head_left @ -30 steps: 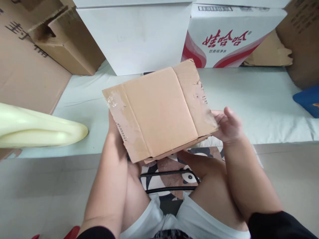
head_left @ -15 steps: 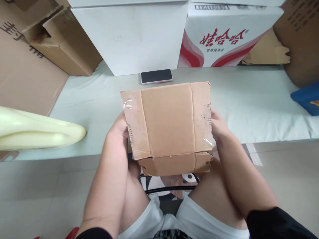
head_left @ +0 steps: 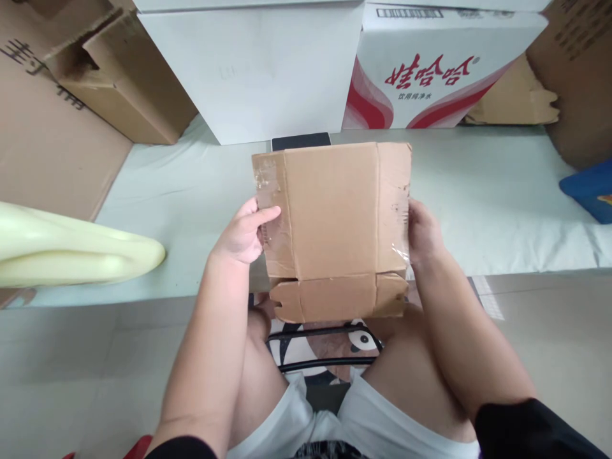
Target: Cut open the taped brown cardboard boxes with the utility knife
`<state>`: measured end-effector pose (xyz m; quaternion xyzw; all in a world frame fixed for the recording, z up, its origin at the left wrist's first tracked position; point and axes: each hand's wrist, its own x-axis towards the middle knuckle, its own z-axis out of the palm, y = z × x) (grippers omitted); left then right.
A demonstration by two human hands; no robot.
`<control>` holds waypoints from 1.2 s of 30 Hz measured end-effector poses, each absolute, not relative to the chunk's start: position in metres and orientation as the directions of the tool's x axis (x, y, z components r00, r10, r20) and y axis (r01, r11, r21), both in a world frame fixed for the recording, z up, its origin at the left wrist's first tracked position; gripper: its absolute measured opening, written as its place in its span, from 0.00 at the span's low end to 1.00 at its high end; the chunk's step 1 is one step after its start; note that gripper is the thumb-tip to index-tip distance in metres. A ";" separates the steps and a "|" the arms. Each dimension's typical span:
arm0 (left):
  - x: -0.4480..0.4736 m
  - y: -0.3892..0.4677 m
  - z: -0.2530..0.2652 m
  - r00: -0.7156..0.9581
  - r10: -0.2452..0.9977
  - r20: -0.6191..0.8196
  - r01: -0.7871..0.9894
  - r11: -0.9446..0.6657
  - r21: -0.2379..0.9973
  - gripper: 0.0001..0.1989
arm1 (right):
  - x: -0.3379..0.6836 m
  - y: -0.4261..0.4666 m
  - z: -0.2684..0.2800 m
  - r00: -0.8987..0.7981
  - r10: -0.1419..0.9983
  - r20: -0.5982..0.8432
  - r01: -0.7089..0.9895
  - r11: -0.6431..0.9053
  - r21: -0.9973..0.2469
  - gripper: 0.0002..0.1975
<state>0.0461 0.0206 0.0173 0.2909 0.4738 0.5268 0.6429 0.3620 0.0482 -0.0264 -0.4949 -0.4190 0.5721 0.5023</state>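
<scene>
Between my hands is a creased brown cardboard box (head_left: 335, 217), its broad face toward me and a notched flap along the near edge. Clear tape shows on both side panels. My left hand (head_left: 246, 231) grips the left edge, thumb laid over the front and the other fingers behind. At the right edge my right hand (head_left: 423, 231) is closed on the cardboard, with its fingertips hidden behind it. A dark phone-like device (head_left: 301, 141) lies just beyond the box, partly covered by its far edge.
White cartons (head_left: 258, 76) stand at the back, one with red print (head_left: 425, 76). Brown boxes (head_left: 138, 89) are at the left, near a pale yellow curved object (head_left: 81, 248). A blue item (head_left: 590, 190) sits at right on the pale green cloth (head_left: 492, 204).
The cardboard box has moved away from me and slightly right, now overlapping the device. My left thumb has come over onto its front face.
</scene>
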 end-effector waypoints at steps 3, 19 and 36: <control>0.043 0.025 0.017 -0.138 0.953 -0.268 -0.458 0.179 0.871 0.16 | 0.363 0.051 -0.021 -0.013 0.984 -0.178 -0.244 -0.176 -0.954 0.24; 0.035 0.045 0.000 -0.500 0.838 -0.217 -0.587 -0.144 0.797 0.07 | 0.331 0.034 -0.011 -0.293 0.902 -0.318 -0.238 -0.391 -0.889 0.26; 0.053 0.039 0.027 -0.276 0.883 -0.379 -0.767 0.036 0.641 0.09 | 0.467 0.012 0.043 0.809 0.572 0.135 0.060 0.149 -0.987 0.15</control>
